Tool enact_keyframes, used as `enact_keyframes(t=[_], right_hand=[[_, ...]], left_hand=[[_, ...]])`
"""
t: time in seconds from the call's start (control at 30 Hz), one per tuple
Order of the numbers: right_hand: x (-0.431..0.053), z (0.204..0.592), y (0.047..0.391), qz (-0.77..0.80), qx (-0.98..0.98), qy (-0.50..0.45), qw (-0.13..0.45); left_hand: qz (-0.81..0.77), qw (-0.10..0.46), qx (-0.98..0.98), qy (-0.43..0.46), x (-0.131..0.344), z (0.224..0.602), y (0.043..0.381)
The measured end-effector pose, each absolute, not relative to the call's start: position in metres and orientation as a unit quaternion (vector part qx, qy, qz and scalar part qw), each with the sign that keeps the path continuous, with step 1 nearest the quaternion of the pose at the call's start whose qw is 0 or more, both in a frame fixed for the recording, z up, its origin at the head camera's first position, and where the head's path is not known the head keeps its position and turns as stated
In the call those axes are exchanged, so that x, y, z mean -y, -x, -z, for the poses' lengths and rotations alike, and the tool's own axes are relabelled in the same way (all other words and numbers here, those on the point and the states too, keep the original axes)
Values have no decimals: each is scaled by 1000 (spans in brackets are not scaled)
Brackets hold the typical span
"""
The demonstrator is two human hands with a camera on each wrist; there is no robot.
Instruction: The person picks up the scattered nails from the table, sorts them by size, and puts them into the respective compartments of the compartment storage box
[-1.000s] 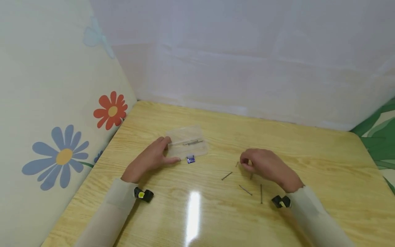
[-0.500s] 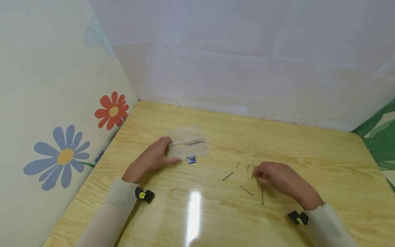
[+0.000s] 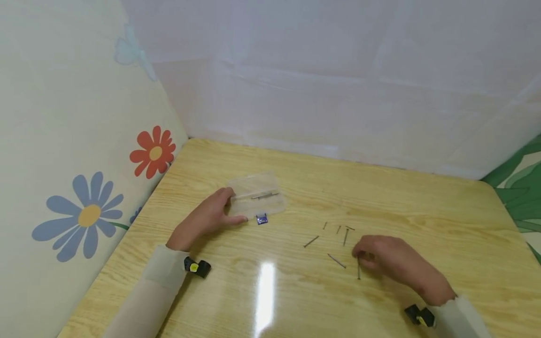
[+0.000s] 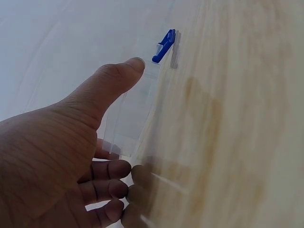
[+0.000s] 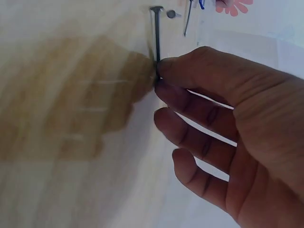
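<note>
A clear plastic box (image 3: 253, 180) with its lid raised lies on the table, a few nails (image 3: 265, 195) inside. My left hand (image 3: 207, 218) holds its left end, thumb at the front and fingers toward the back. In the left wrist view, the blue latch (image 4: 165, 46) hangs off the box's edge beyond the thumb. Over to the right, my right hand (image 3: 390, 260) pinches one end of a long nail (image 3: 359, 272) between thumb and index finger. The right wrist view shows that nail's head (image 5: 156, 8) pointing away from the fingertips.
Several nails of different lengths are scattered between the hands, among them a slanted nail (image 3: 311, 241), another nail (image 3: 336, 260) and a longer nail (image 3: 345, 236). A white cloth wall (image 3: 338, 103) stands behind the wooden table (image 3: 203, 300), with a flowered panel (image 3: 88, 131) at the left.
My right hand has moved right and toward me, from the short nails to the long nail, which it now pinches. The left hand and the box stay put.
</note>
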State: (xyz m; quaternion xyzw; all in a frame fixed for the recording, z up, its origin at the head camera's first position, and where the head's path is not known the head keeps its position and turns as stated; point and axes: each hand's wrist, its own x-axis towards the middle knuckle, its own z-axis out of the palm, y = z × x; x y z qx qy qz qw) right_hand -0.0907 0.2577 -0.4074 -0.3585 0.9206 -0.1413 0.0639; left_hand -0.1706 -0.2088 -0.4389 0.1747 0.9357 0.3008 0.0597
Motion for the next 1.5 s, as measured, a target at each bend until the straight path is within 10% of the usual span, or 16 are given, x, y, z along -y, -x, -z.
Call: enact_keyframes(t=[1.5], right_hand=[[-250, 418, 97, 140, -908, 396, 11]], left_hand=[[-296, 66, -938, -168, 206, 436, 171]])
